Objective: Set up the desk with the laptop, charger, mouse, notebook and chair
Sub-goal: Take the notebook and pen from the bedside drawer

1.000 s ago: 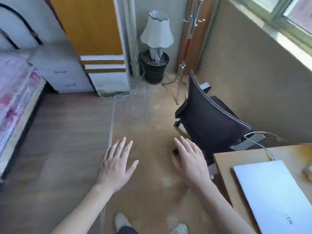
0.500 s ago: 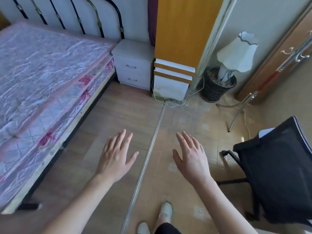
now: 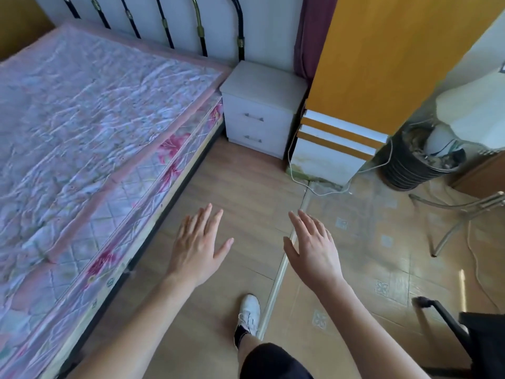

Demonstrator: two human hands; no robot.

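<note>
Two bare hands are held out before us over the floor point(image 3: 240, 184), and neither holds anything. Going from the left, we see first the bed point(image 3: 90, 116), its quilted floral mattress running from the near left corner up to the barred headboard point(image 3: 166, 26) at the far wall. Just beside the bed's far corner stands a white nightstand point(image 3: 259, 110) with two drawers, and next to that a tall orange cabinet point(image 3: 374, 58) with white stripes at its base.

Our left hand point(image 3: 195, 250) hovers palm down near the bed's edge, its fingers point(image 3: 203, 220) straight and a little spread, touching nothing. Below and between the arms we see one leg with a white shoe point(image 3: 248, 313) on the wooden floor, close to a pale strip point(image 3: 278, 274) where the wood meets the patterned tiles. Our right hand point(image 3: 314, 250) hovers over that strip, its fingers point(image 3: 308, 225) likewise straight and loose, pointing away from us, empty.

Farther right, a thin white cord point(image 3: 297, 176) trails from the cabinet's foot. A dark ribbed basket point(image 3: 410, 170) sits on the tiles with a white lamp point(image 3: 475, 116) standing in it. A chrome stand's legs point(image 3: 459, 214) spread across the tiles beyond.

Of the task's things we see only the chair point(image 3: 470, 340), at the bottom right corner. It is cut off by the frame, so we cannot tell which way it faces; one dark armrest bar slants from the upper left down to the right.
</note>
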